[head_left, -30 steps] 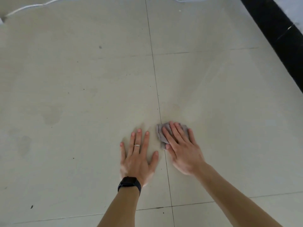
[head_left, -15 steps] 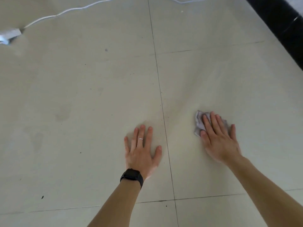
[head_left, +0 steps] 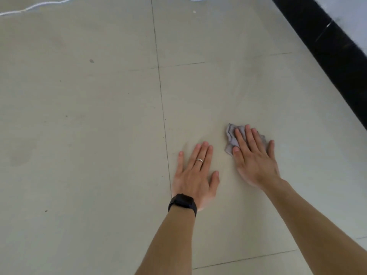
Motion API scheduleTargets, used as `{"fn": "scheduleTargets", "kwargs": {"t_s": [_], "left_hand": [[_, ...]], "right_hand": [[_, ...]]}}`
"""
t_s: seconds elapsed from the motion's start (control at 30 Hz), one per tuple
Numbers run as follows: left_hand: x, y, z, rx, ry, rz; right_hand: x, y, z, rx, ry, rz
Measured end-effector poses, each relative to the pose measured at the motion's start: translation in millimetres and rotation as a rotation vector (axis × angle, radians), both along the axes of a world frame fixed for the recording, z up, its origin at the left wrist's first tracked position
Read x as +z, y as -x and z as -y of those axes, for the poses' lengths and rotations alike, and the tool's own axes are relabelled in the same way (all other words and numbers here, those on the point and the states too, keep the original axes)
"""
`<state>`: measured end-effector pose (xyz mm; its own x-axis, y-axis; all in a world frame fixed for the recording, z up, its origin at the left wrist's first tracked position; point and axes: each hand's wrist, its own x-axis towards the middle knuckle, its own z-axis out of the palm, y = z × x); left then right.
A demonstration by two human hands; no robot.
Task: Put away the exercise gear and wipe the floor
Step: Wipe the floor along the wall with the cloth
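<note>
Pale tile floor (head_left: 79,116). L hand (head_left: 193,175) flat, fingers straight, just right of the seam (head_left: 161,100); R hand (head_left: 253,159) flat too, pressing cloth (head_left: 230,135) further right. Press evenly, overlap strokes; farther, left of seam, maybe a stain (head_left: 91,60).

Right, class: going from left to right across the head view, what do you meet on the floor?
In order: dark spot → grout line → left hand → right hand, pressing the cloth → black skirting.
</note>
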<state>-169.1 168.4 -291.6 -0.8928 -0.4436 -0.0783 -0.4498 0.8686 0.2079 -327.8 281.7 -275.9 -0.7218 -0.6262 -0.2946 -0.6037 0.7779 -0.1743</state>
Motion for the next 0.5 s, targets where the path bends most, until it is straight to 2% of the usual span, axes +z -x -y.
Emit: {"fn": "scheduleTargets", "kwargs": {"t_s": [0.13, 0.17, 0.27, 0.33, 0.37, 0.47, 0.5], "left_hand": [[-2, 3, -2, 0.0, -0.029, -0.016], [-2, 4, -2, 0.0, -0.042, -0.016], [-1, 3, 0, 0.003, -0.056, -0.007], [1, 3, 1, 0.013, -0.071, 0.002], [1, 3, 1, 0.017, -0.081, 0.001], [1, 4, 1, 0.015, -0.085, -0.001], [1, 5, 1, 0.01, -0.077, 0.007]], "right_hand": [[1, 36, 23, -0.174, 0.014, 0.001], [4, 35, 33, -0.125, 0.014, 0.005], [7, 17, 48, 0.308, 0.02, -0.025], [7, 27, 48, 0.441, 0.021, -0.035], [6, 41, 50, 0.39, 0.027, -0.043], [2, 80, 63, -0.065, 0.0, -0.035], [2, 79, 71, -0.144, 0.002, -0.015]]}}
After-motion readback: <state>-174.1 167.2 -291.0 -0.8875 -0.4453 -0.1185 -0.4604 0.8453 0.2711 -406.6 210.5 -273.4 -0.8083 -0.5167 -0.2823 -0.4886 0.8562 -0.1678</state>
